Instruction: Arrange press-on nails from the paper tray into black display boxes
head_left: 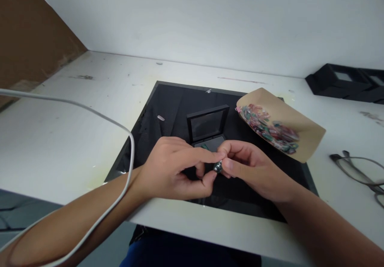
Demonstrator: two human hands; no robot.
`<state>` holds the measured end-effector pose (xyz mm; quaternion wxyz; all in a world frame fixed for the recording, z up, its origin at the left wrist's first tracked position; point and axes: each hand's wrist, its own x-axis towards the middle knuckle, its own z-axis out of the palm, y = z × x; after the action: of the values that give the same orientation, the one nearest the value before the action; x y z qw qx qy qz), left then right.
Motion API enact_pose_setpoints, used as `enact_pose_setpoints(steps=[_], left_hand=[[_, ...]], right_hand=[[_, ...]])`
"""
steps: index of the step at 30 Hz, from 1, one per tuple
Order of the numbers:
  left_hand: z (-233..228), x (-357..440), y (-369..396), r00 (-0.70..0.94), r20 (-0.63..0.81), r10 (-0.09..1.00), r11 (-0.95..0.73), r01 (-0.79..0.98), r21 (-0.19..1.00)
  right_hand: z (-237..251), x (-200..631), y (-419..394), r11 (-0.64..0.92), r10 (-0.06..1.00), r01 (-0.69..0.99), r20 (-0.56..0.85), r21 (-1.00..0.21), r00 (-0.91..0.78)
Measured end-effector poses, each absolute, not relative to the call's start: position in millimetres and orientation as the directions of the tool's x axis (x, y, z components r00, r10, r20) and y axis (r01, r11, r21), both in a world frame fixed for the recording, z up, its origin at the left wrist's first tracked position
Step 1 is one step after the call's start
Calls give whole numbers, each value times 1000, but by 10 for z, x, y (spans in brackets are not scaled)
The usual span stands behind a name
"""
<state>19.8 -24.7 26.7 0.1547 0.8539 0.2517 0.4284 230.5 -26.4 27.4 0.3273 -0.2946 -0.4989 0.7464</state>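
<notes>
Between my two hands is a small dark green false nail (pixel 217 166) with silvery marks. My left hand (pixel 180 167) pinches it from the left, with thumb below and index finger above. From the right, my right hand (pixel 252 165) grips its other side between thumb and fingers. Just behind my hands, a small black box (pixel 208 123) stands with its windowed lid raised. Green pieces (pixel 205 147) lie on its grey inside, partly hidden by my left hand. A pale pinkish false nail (pixel 161 118) lies alone on the black mat (pixel 171 99).
A brown paper tray (pixel 309 139) with many red, green and clear pieces (pixel 270 129) sits on the mat's right side. Eyeglasses (pixel 357 171) lie at right, and black boxes (pixel 342 81) stand by the wall. A white cable (pixel 90 109) crosses my left forearm.
</notes>
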Motion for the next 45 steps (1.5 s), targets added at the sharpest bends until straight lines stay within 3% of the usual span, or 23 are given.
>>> enact_pose_setpoints(steps=[45], left_hand=[[256,223,-276,474,662,581,-814,326,482]], right_hand=[[269,2320,-280,-296,770,-149,-144,-943,-622]])
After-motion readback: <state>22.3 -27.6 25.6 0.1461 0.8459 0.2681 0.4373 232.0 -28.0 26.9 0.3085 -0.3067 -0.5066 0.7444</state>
